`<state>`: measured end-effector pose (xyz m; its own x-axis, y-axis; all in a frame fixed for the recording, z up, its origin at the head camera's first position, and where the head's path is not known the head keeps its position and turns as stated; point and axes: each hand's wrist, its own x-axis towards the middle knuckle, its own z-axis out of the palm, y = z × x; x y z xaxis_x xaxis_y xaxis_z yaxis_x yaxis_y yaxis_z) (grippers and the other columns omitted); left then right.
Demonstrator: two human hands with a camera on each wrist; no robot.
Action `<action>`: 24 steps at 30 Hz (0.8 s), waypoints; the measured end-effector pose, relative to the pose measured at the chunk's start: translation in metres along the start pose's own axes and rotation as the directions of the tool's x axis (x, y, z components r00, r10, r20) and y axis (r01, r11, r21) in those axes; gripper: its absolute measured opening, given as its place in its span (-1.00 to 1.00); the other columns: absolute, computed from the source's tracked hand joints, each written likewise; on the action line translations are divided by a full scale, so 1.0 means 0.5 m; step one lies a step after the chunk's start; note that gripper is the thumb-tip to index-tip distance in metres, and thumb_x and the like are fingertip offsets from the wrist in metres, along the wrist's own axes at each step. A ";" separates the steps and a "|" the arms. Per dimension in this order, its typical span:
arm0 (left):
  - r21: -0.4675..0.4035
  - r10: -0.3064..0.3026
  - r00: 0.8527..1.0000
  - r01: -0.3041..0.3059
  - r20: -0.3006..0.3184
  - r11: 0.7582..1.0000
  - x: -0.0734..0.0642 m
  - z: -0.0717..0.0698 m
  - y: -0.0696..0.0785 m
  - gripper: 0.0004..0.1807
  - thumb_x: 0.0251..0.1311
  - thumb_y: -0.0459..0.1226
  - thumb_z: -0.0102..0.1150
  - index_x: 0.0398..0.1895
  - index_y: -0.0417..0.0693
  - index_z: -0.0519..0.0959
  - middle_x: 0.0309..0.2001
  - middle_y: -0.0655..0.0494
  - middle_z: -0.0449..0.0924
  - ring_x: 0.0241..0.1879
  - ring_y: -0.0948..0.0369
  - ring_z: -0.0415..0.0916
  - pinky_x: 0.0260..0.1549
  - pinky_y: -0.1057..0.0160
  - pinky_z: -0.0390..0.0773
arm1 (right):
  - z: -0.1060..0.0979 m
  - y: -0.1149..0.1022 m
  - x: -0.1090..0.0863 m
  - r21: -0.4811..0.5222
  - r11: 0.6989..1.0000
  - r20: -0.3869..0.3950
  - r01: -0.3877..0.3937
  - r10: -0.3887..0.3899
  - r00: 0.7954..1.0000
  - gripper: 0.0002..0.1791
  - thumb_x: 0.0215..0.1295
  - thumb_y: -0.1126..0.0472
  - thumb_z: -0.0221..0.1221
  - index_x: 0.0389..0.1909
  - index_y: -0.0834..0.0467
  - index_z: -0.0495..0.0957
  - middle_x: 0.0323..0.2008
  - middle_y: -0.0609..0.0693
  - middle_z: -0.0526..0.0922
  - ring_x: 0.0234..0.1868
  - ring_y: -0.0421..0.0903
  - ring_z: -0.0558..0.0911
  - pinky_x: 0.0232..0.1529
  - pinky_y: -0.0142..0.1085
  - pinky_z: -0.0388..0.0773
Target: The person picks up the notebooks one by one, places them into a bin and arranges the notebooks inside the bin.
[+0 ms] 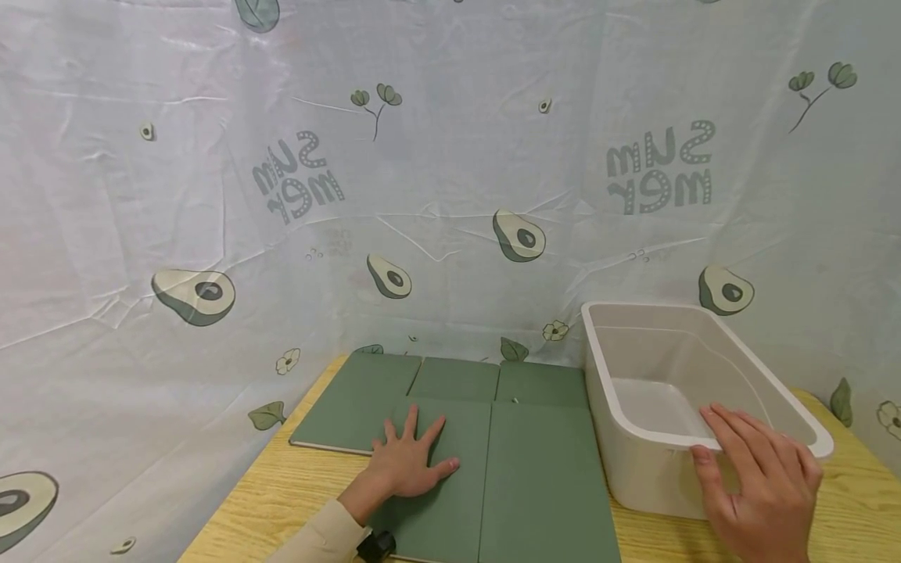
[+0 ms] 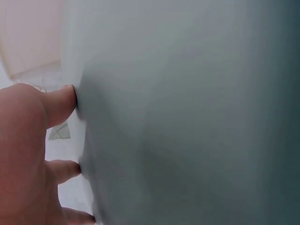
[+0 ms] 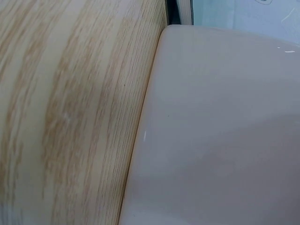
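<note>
My left hand (image 1: pixel 407 463) lies with fingers spread on a green-covered book (image 1: pixel 450 516) at the front of the group. In the left wrist view its fingertips (image 2: pixel 70 98) touch the smooth cover. Beside it lies another green book (image 1: pixel 545 477), and more green books (image 1: pixel 454 379) show behind. My right hand (image 1: pixel 767 485) rests at the near rim of a beige plastic bin (image 1: pixel 669 485), fingers nearly straight over the edge, thumb on the near side. The bin's inside shows no contents. In the right wrist view only the bin's outer wall (image 3: pixel 220 131) shows, without the hand.
A wood-grain table (image 1: pixel 260 500) bears the books and the bin. Behind and to the left hangs a pale curtain (image 1: pixel 450 156) with avocado prints. The bin stands close against the books' right side. A black wrist device (image 1: pixel 376 545) sits by the left sleeve.
</note>
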<state>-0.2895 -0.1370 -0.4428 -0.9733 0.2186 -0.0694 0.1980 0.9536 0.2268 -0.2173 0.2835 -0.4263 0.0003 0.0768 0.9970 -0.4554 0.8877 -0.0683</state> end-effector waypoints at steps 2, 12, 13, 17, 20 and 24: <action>0.001 -0.001 1.000 0.001 -0.006 1.000 0.001 -0.002 0.001 -0.13 0.41 0.34 0.11 0.67 0.22 0.26 0.71 -0.29 -0.04 0.52 -0.63 0.05 0.28 -0.60 0.31 | 0.000 0.001 -0.001 -0.001 1.000 0.002 -0.001 0.001 1.000 -0.42 0.53 -0.24 0.16 0.01 0.20 0.82 0.02 0.11 0.84 0.14 0.07 0.72 0.44 -0.35 0.17; -0.107 -0.077 0.996 0.073 -0.037 0.992 0.004 -0.012 0.015 -0.12 0.29 0.24 0.35 0.60 0.13 0.38 0.66 -0.34 0.06 0.44 -0.60 0.15 0.12 -0.66 0.34 | 0.000 0.004 -0.002 -0.001 1.000 -0.011 0.000 0.000 1.000 -0.42 0.52 -0.25 0.17 0.00 0.19 0.82 0.01 0.09 0.85 0.13 0.05 0.72 0.44 -0.34 0.18; -0.127 -0.090 0.995 0.084 -0.041 0.988 0.005 -0.013 0.014 -0.12 0.28 0.23 0.37 0.59 0.12 0.39 0.66 -0.34 0.06 0.45 -0.60 0.14 0.08 -0.67 0.36 | 0.000 0.003 -0.002 0.000 1.000 -0.011 -0.001 0.001 1.000 -0.42 0.52 -0.25 0.17 0.00 0.19 0.82 0.01 0.09 0.85 0.13 0.05 0.72 0.44 -0.34 0.18; -0.225 -0.119 0.991 0.104 -0.055 0.969 0.008 -0.017 0.006 -0.12 0.24 0.14 0.45 0.56 0.04 0.42 0.63 -0.38 0.07 0.47 -0.58 0.07 -0.04 -0.63 0.45 | 0.000 0.001 -0.001 0.003 1.000 -0.014 0.000 0.000 1.000 -0.42 0.51 -0.25 0.18 -0.01 0.19 0.82 0.01 0.08 0.85 0.12 0.05 0.72 0.43 -0.34 0.18; -0.335 -0.106 0.992 0.076 -0.072 0.939 0.007 -0.031 -0.006 -0.14 0.25 0.03 0.47 0.55 -0.08 0.41 0.59 -0.48 0.08 0.47 -0.64 0.01 0.06 -0.61 0.40 | 0.000 0.001 0.000 0.006 1.000 -0.017 0.004 -0.004 1.000 -0.43 0.51 -0.25 0.18 -0.01 0.19 0.83 0.01 0.08 0.85 0.10 0.05 0.72 0.42 -0.35 0.18; -0.480 -0.091 0.993 0.046 -0.072 0.876 0.006 -0.057 -0.029 -0.13 0.31 -0.04 0.43 0.58 -0.23 0.33 0.54 -0.56 0.15 0.50 -0.62 0.04 0.30 -0.56 0.29 | 0.002 0.001 -0.001 0.013 1.000 -0.013 0.009 -0.009 1.000 -0.41 0.52 -0.25 0.18 -0.02 0.20 0.82 -0.01 0.10 0.85 -0.02 0.17 0.68 0.42 -0.34 0.17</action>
<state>-0.2985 -0.1561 -0.4183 -0.9931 0.1153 -0.0198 0.0734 0.7463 0.6616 -0.2185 0.2832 -0.4268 0.0156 0.0745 0.9971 -0.4672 0.8822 -0.0586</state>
